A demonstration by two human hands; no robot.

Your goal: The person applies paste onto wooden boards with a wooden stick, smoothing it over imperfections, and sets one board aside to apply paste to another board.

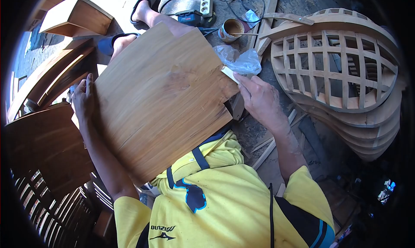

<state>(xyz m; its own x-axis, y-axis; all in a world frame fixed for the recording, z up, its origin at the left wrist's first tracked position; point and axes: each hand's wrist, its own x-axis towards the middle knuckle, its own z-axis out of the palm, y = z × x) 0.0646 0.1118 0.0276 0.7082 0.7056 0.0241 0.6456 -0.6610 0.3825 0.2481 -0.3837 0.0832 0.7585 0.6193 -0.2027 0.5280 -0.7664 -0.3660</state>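
A wide wooden board (pixel 147 92) with brown grain and notched corners lies across my lap. My left hand (pixel 82 96) is closed on the board's left edge, its fingers partly hidden. At the board's right edge, my right hand (pixel 261 96) pinches a small pale flat strip (pixel 229 74), scraper-like in shape. The strip's tip touches the wood beside a dark rough spot near a notch. Just beyond it rests a crumpled clear plastic bag (pixel 242 60). Farther off stands an open can (pixel 231 30) of brown paste with a thin stick in it.
To the right is a large curved wooden lattice frame (pixel 335 68). A power strip (pixel 206 6) with cables and a blue power tool (pixel 189 18) lie ahead, near my sandalled feet. Curved wooden pieces (pixel 47 79) and a wooden box (pixel 80 16) stand at left.
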